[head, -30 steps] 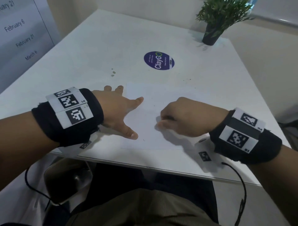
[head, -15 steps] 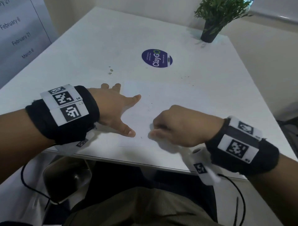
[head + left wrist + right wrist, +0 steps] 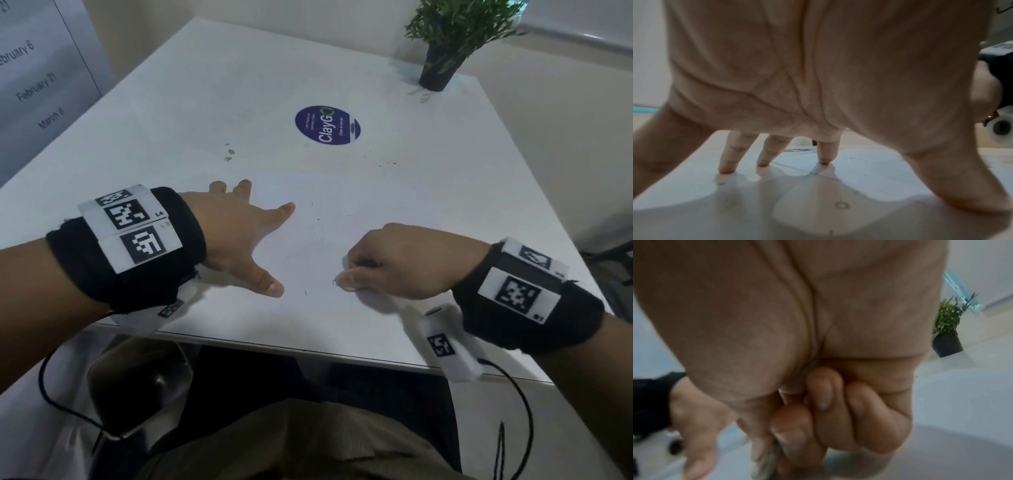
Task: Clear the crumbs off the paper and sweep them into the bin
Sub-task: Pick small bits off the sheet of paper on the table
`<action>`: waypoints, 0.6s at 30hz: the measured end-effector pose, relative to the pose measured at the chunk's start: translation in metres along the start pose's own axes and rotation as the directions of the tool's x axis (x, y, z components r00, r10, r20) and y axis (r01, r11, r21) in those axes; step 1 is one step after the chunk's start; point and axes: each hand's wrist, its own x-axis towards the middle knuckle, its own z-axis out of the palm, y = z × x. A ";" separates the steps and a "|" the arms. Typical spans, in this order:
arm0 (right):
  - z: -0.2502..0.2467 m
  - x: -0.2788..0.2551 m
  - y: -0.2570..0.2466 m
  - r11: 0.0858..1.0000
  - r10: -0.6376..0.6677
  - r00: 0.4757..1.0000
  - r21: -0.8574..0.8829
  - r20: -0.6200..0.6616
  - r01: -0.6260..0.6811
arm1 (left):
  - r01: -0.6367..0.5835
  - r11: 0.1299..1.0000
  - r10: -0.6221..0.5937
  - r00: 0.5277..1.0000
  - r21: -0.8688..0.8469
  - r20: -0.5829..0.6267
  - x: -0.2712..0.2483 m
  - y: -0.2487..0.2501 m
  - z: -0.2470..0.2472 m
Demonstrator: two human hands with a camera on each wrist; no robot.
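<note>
A: What was the room like?
B: White square desk [image 3: 212, 85], pale beige walls [image 3: 555, 137] right behind it. Small potted plant [image 3: 445, 44] on the far right corner, round purple "ClayGo" sticker [image 3: 327, 125] mid-desk.
A: Anything on the left?
B: Grey board [image 3: 37, 68] w/ dates, Feb. 6, Feb. 21, March 6. Light was dim, cool.

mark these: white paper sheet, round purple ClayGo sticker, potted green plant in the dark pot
white paper sheet [image 3: 394, 212], head view, bare far-right part of the sheet
round purple ClayGo sticker [image 3: 327, 125], head view, middle of the printed face
potted green plant in the dark pot [image 3: 436, 73], head view, side of the pot
</note>
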 end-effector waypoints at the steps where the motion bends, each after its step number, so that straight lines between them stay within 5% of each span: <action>1: 0.000 -0.002 0.008 0.999 0.025 1.000 -0.025 0.004 -0.025 | -0.001 1.000 0.001 1.000 -0.004 0.004 0.000 0.000 0.000; 5: -0.014 -0.014 0.038 0.979 0.186 0.981 -0.080 -0.049 -0.190 | 0.005 1.000 -0.005 1.000 0.000 0.006 0.000 0.001 -0.001; 10: -0.005 0.015 -0.006 1.000 0.020 0.995 -0.014 -0.098 -0.021 | 0.000 1.000 0.000 1.000 0.002 -0.003 0.000 0.001 0.000; 14: -0.011 0.016 0.007 0.992 0.115 0.993 -0.051 -0.035 -0.117 | 0.007 1.000 -0.007 1.000 -0.027 0.018 -0.002 0.000 -0.001; 18: -0.022 0.010 0.023 0.974 0.185 0.977 -0.112 -0.102 -0.196 | 0.010 1.000 -0.010 1.000 -0.011 0.011 -0.002 0.000 0.000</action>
